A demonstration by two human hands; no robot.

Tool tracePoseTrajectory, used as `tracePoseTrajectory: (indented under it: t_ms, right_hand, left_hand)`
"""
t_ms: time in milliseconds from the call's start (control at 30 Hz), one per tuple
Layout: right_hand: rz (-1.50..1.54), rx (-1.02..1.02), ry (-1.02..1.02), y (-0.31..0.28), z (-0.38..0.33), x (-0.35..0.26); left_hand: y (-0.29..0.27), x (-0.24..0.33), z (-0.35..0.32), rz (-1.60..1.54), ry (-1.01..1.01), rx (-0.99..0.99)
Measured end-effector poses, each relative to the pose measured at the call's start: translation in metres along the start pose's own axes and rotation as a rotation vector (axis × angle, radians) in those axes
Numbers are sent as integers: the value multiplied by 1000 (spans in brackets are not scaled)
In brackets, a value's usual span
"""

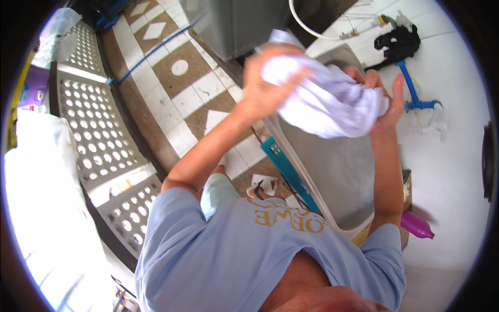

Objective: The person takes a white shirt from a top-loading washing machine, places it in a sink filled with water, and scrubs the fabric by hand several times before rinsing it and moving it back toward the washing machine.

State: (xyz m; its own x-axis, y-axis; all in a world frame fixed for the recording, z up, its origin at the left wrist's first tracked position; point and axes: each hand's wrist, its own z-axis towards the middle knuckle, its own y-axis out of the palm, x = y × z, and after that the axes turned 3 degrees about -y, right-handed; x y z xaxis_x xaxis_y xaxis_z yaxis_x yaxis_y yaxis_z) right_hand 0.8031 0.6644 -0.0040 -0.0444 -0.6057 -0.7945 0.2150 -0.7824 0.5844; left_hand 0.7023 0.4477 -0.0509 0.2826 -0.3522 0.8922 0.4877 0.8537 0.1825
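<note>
A bunched white cloth, perhaps a garment, is held up between both hands over a grey basin. My left hand grips its left end, with the fingers curved over the fabric and smeared by motion. At the cloth's right end, my right hand holds the folds, its thumb sticking up and the fingertips showing behind the fabric. Below the cloth, the basin's bottom looks wet and smooth. Part of the basin is hidden by the cloth and my right forearm.
A teal strip runs along the basin's left side. On the white wall are blue pipes and a black cloth. A purple bottle lies by my right elbow. Perforated panels stand left of the tiled floor.
</note>
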Motion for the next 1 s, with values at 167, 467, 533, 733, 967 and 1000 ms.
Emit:
tracePoseTrajectory:
  t_ms: [167,467,533,733,967,1000]
  right_hand:
    - [-179,-88,80,74,140,81]
    - [-1186,-409,-19,146,336,114]
    - [-1302,-436,-180,155,368,126]
    - [-1071,-384,-201,140,456,203]
    - [-711,-333,-247,123,592,243]
    - [-698,-285,-257,126,603,243]
  left_hand:
    - [-138,40,47,166,-79,223]
    - [-307,62,99,358,-25,200]
    - [-348,57,113,122,-23,310]
    - [-445,42,152,403,-26,381]
    - [-528,47,247,707,121,443]
    - [-535,57,265,738,204,467]
